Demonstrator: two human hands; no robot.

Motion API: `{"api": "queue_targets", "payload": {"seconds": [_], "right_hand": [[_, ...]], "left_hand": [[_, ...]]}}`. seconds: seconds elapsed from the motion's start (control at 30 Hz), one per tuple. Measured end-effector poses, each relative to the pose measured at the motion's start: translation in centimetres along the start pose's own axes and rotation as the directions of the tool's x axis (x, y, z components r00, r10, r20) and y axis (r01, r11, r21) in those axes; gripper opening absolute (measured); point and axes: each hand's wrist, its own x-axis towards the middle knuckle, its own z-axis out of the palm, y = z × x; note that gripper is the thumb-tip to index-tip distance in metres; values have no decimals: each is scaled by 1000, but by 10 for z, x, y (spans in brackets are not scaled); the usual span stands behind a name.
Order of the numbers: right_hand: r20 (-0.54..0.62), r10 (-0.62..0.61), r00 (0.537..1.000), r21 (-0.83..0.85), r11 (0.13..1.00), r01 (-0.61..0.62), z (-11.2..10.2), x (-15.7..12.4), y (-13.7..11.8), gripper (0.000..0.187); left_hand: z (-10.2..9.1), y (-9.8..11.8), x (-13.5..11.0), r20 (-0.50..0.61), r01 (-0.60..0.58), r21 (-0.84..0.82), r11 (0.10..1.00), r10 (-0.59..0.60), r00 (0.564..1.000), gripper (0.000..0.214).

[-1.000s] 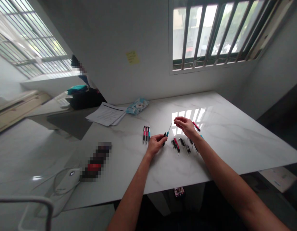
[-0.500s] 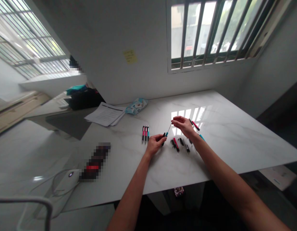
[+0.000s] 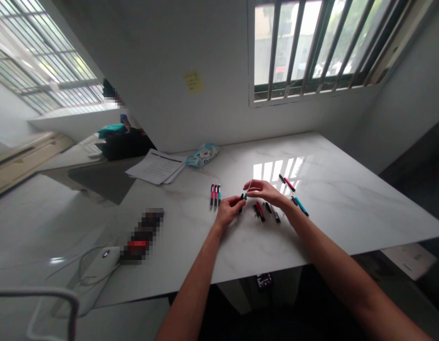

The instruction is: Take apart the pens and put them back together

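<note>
My left hand [image 3: 229, 211] is closed around a black and teal pen barrel [image 3: 242, 204], held tilted over the table. A thin pale pen refill [image 3: 250, 185] stands up out of the barrel. Around that refill my right hand [image 3: 262, 190] has its fingers bent, close above the left fingertips; the exact contact is partly hidden. To the left lie three assembled pens in a row, with a teal pen [image 3: 219, 195] nearest my hand. Below my right wrist are loose pen parts, among them a red barrel [image 3: 260, 211] and a grey one [image 3: 275, 214].
A teal barrel [image 3: 301, 206] and a red barrel [image 3: 289, 183] lie right of my right hand. Papers [image 3: 157, 166] and a blue-white packet [image 3: 202, 155] rest near the wall. A white device with a cable [image 3: 102, 260] lies at the left, beside a pixelated object [image 3: 143, 237].
My right hand has moved left and down along the refill toward my left hand. The teal barrel at the right now shows more fully. My left hand stays nearly in place.
</note>
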Motion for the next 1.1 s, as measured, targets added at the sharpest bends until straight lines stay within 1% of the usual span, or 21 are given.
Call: {"api": "queue_targets", "payload": {"seconds": [0.07,0.17,0.3,0.37,0.47,0.53,0.63,0.7,0.77,0.87,0.93,1.0,1.03,1.1], "right_hand": [[52,-6,999,-68,998,10,3,1,4,38],[76,-9,997,-119,993,18,6,2,8,33],[60,-26,998,-129,991,33,9,2,7,27],[16,-37,999,-99,994,38,10,2,6,24],[-90,-77,993,18,997,79,10,2,2,22],[-168,-89,982,161,980,117,6,1,-3,21],[-289,-69,955,376,909,180,-7,1,-10,23],[-367,-50,929,429,877,216,-18,1,-12,27],[-435,-21,900,411,885,219,-29,2,-10,33],[-507,13,862,293,943,159,-38,5,-2,41],[-524,-15,851,166,979,119,-38,7,4,43],[-526,-68,848,43,993,106,-37,8,8,45],[-526,-88,846,2,994,106,-36,8,9,45],[-522,-100,847,-21,994,105,-35,8,9,45]], "left_hand": [[0,1,0,15,-21,8,1000,21,1000,42],[0,2,0,35,-45,20,999,44,998,43],[0,2,0,38,-56,44,998,54,998,46],[0,0,0,37,-47,50,998,45,998,46],[0,-3,1,26,-25,50,998,24,999,43],[0,-4,0,11,-21,36,999,20,1000,41],[1,-4,0,-6,-12,-16,1000,12,1000,43],[2,-4,1,-21,-8,-51,999,7,1000,44],[2,-3,2,-44,-11,-82,997,8,999,43],[3,-1,2,-103,-13,-132,991,0,995,42],[2,1,2,-136,-3,-147,989,-18,991,41],[2,3,1,-149,10,-151,989,-33,988,42],[1,4,0,-149,14,-151,988,-37,988,43],[1,5,-1,-139,16,-149,989,-36,990,45]]}}
